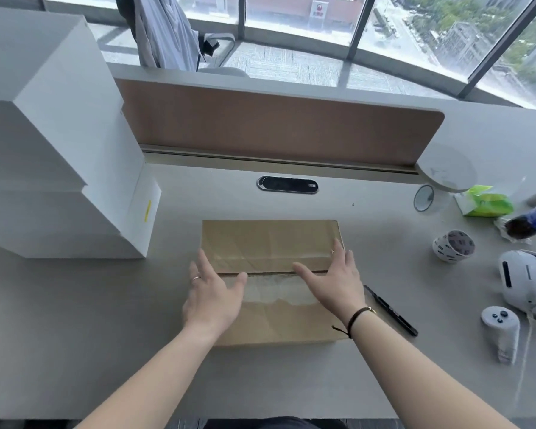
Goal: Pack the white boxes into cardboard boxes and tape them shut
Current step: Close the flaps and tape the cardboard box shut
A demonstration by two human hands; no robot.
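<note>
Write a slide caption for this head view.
Both open hands, left and right, press the cardboard box flaps shut.

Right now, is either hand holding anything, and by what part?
Nothing is held. The left hand and right hand lie open with straight fingers on top of the closed cardboard box, near its centre seam. The tape roll stands untouched on the desk.

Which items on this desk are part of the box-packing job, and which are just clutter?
Job:
- cardboard box, flaps closed, both hands on top
- left hand, right hand, fingers straight
- stacked white boxes at left
- tape roll
- black pen-like tool, probably a cutter

Lying about:
- green tissue pack
- dark bottle
- white headset
- grey controller
</note>
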